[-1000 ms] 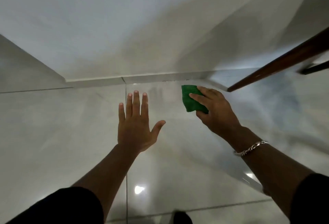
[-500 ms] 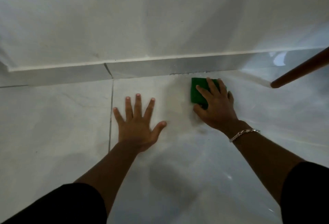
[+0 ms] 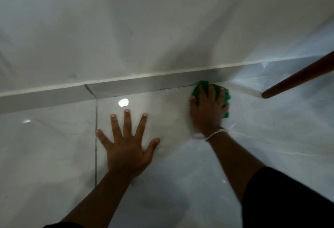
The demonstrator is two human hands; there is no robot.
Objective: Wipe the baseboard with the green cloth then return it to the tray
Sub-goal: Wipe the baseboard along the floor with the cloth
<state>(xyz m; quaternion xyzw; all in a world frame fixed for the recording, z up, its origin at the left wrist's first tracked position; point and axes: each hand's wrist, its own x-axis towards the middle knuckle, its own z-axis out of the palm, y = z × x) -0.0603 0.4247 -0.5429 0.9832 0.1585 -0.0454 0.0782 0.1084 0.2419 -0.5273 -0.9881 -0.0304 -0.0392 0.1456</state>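
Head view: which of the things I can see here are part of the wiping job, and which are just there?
Part of the job:
green cloth, under the right hand
baseboard, which the cloth's top edge reaches
left hand, spread flat on the floor

Just there:
brown wooden pole, at the right
wall

The tray is not in view.

The floor (image 3: 54,155) is made of big, smooth, shiny tiles, and bright spots of light are mirrored in it. The baseboard (image 3: 126,86) looks smooth and grey, less shiny. The green cloth (image 3: 202,84) looks soft and crumpled. The brown pole (image 3: 298,77) looks like smooth wood. A thin shiny metal bracelet (image 3: 215,134) is worn.
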